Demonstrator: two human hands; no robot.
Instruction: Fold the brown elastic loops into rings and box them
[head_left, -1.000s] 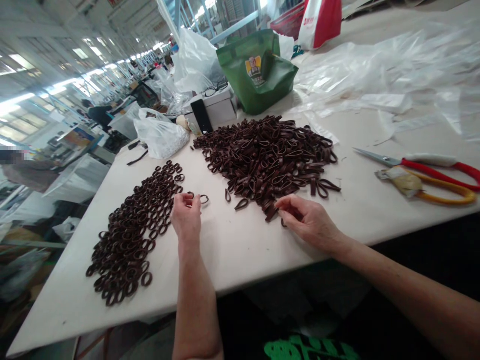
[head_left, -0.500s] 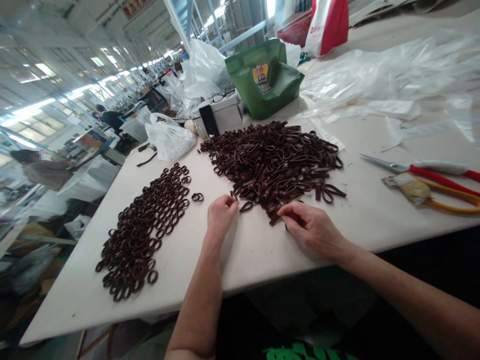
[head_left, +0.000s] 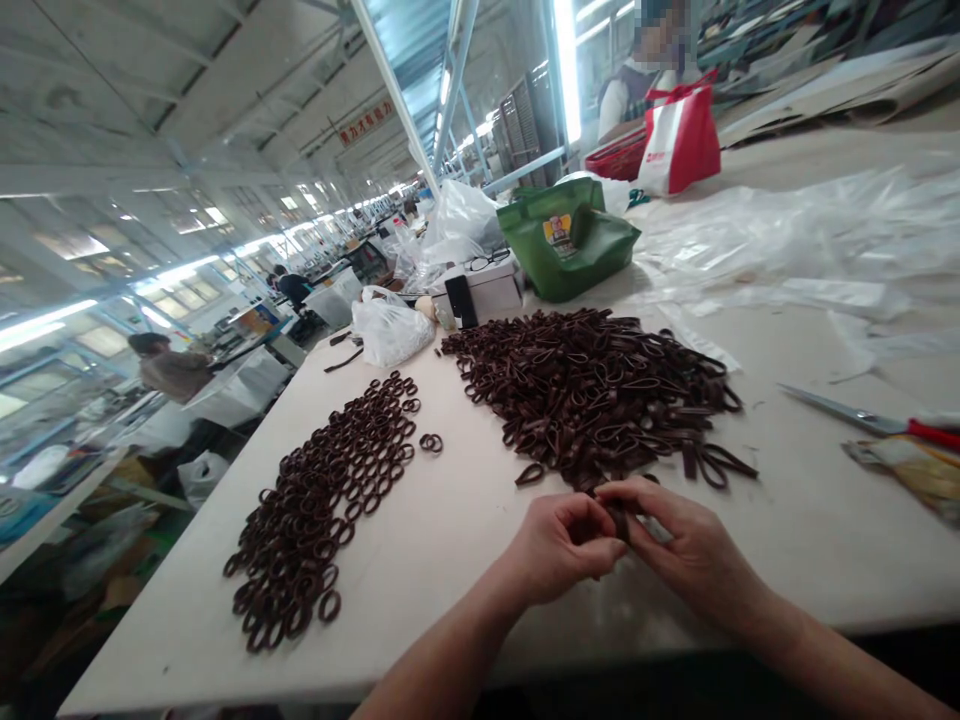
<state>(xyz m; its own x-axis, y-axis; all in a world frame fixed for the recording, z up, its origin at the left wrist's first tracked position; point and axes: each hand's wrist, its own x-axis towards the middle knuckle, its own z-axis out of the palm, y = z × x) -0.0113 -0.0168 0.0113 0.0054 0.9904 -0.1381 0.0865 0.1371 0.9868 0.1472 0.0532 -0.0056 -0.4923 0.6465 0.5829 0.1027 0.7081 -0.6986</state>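
Pale tabletop point(head_left: 442, 570), left hand point(head_left: 564, 548) and right hand point(head_left: 681, 542) pinching a brown strip point(head_left: 621, 524), long axis unclear

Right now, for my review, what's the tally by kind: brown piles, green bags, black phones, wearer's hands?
Brown piles: 2 (rings, loops)
Green bag: 1
Black phone: 1
Wearer's hands: 2 (left hand, right hand)
Total: 6

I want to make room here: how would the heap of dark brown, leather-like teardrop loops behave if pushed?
The heap of dark brown, leather-like loops would probably spread and shed pieces, since they lie loose and jumbled. They look flexible yet springy: many hold open teardrop curves. Each seems light, being thin and narrow.
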